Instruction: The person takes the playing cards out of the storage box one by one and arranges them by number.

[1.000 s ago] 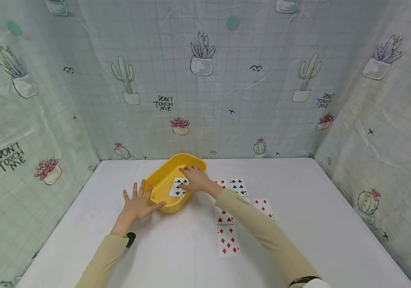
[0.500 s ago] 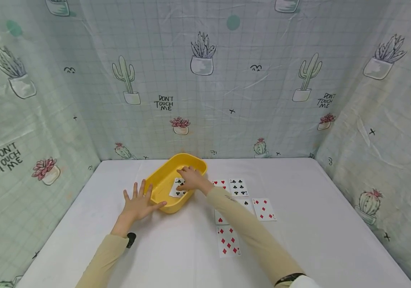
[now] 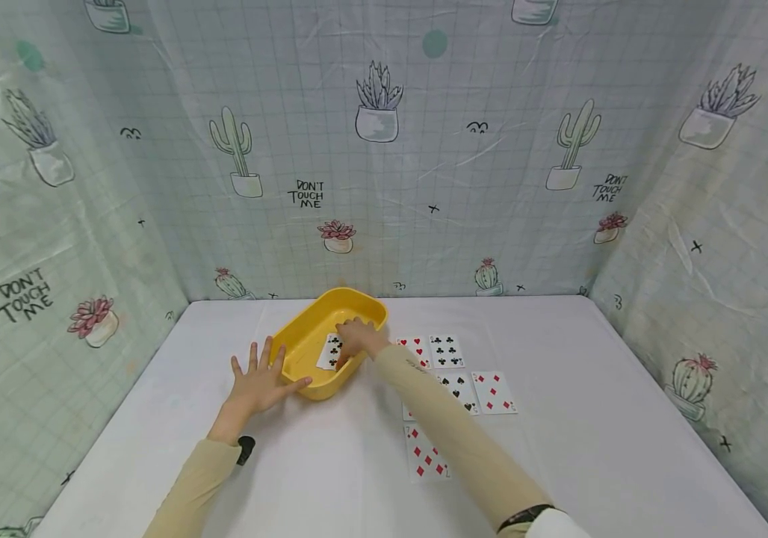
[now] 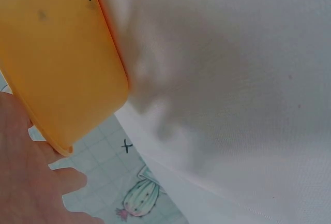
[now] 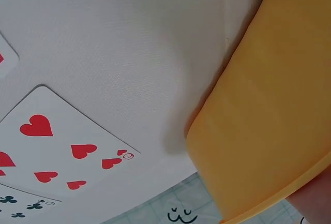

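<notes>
In the head view, a yellow tray [image 3: 298, 353] stands at the back, left of the middle of the table, with a clubs playing card [image 3: 327, 353] inside it. My right hand [image 3: 360, 338] reaches over the tray's right rim, its fingers bent down over the card's right part. Whether they pinch the card I cannot tell. My left hand [image 3: 254, 386] is spread at the tray's near left side, fingers straight and thumb along the near rim. The left wrist view shows the left fingers [image 4: 72, 180] beside the tray's rim.
Right of the tray lie several face-up cards: a hearts card [image 5: 39, 146], a clubs card [image 3: 447, 350], a spades card [image 3: 459, 388], a diamonds card [image 3: 494, 392] and a seven of diamonds [image 3: 422, 452] in front. My right sleeve [image 3: 451, 418] covers part of them. A patterned cloth [image 3: 424, 164] hangs behind.
My right hand has moved slightly down into the tray, and its fingers have bent more over the card. The right forearm has shifted left, uncovering more of the spades card. The left hand stays put.
</notes>
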A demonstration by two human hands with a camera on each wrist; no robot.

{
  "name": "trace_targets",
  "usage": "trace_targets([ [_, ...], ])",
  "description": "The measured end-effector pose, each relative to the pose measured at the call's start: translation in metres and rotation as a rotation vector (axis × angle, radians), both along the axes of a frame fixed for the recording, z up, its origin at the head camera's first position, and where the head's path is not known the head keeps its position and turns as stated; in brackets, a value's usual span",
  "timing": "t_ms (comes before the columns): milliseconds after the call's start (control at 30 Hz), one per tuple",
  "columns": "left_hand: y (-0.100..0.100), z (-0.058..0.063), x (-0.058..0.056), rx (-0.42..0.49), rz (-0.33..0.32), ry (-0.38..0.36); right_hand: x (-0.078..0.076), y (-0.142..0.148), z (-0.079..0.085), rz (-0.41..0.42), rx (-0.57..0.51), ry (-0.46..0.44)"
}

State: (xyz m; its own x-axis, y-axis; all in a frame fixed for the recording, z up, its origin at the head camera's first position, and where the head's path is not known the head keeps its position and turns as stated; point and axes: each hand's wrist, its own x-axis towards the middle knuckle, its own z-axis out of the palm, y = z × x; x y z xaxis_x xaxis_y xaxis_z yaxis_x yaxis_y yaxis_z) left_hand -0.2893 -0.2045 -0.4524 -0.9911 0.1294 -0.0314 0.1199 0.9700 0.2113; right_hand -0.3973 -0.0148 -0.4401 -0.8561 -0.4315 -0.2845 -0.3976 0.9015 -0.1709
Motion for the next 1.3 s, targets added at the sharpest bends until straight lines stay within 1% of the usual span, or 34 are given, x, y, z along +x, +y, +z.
trace_targets([
  [200,-0.001,0.001,0.0,0.005,0.003,-0.003,-0.004,-0.006,-0.005,-0.019,0.017,-0.013],
  [300,-0.001,0.0,-0.001,0.002,0.0,0.002,-0.005,-0.008,-0.004,-0.017,0.022,-0.019],
  [500,0.001,-0.002,-0.003,-0.001,0.007,0.022,-0.007,-0.006,-0.003,0.015,0.013,-0.003],
  [567,0.001,-0.002,-0.004,0.004,0.01,0.021,-0.008,-0.006,-0.003,0.03,0.017,0.007],
  [733,0.003,-0.002,-0.005,0.011,0.016,0.007,-0.009,-0.005,-0.003,0.065,0.037,0.076],
  [833,0.005,-0.001,-0.006,0.009,0.019,-0.006,-0.011,-0.005,-0.003,0.067,0.027,0.106],
  [1100,0.005,0.001,-0.006,0.0,0.012,0.005,-0.015,0.002,0.006,0.093,0.002,0.166],
  [1200,0.005,0.0,-0.006,-0.003,0.012,0.004,-0.016,0.007,0.012,0.096,-0.018,0.192],
  [1300,0.005,0.0,-0.007,-0.013,0.015,-0.004,-0.015,0.012,0.022,0.102,-0.052,0.199],
])
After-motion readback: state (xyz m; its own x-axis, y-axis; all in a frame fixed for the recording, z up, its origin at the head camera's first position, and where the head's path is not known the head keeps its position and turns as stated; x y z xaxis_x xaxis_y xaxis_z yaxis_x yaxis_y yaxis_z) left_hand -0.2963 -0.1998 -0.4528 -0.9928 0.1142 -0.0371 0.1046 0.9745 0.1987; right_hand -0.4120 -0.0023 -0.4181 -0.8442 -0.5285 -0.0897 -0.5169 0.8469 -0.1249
